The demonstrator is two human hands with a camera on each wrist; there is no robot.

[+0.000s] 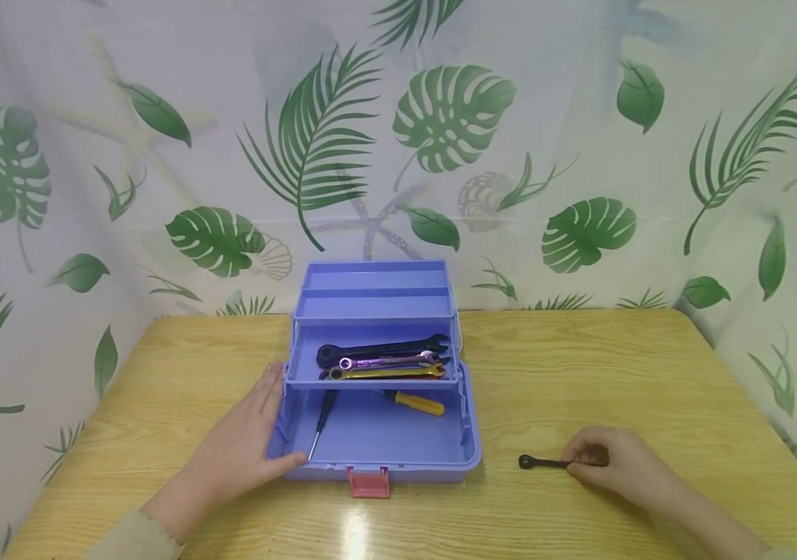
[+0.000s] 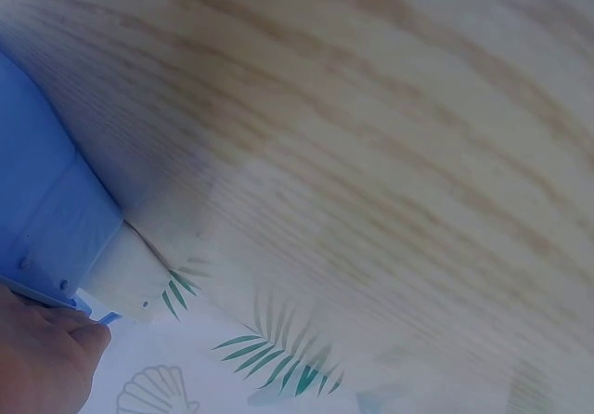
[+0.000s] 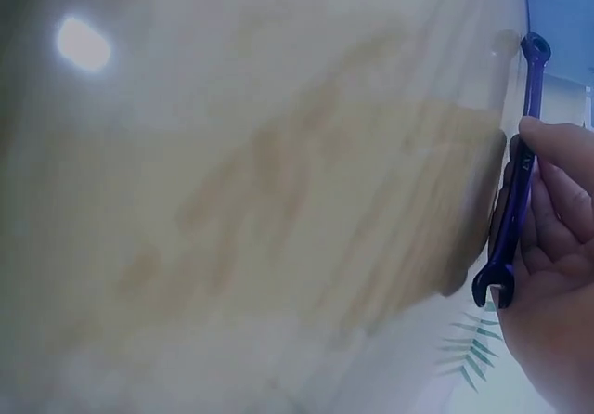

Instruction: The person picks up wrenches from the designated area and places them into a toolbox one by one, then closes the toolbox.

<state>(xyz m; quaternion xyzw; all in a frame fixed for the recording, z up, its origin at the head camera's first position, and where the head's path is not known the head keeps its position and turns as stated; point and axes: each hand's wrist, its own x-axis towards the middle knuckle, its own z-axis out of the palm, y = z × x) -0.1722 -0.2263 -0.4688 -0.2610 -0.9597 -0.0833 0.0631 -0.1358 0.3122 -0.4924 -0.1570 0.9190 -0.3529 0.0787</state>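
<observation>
A blue-purple toolbox [image 1: 433,451] stands with its stepped trays raised. My left hand [image 1: 247,435] lies along the box's left side, fingers extended, the thumb at the front rim; in the left wrist view this hand [image 2: 46,354] is at the box edge. To the right of the box, my right hand [image 1: 615,463] pinches a small dark combination wrench [image 1: 541,463] by its shank, low over the table. In the right wrist view the wrench [image 3: 527,168] shows a ring end and an open-jaw end, the thumb pressed on its shank.
Several wrenches, among them a black one [image 1: 384,351] and a gold one [image 1: 384,373], lie in the lower tray. A black screwdriver [image 1: 324,408] and a yellow-handled tool [image 1: 419,403] lie in the box bottom. A pink latch [image 1: 370,484] hangs in front. Leaf-print cloth [image 1: 496,47] backs the wooden table [image 1: 545,365].
</observation>
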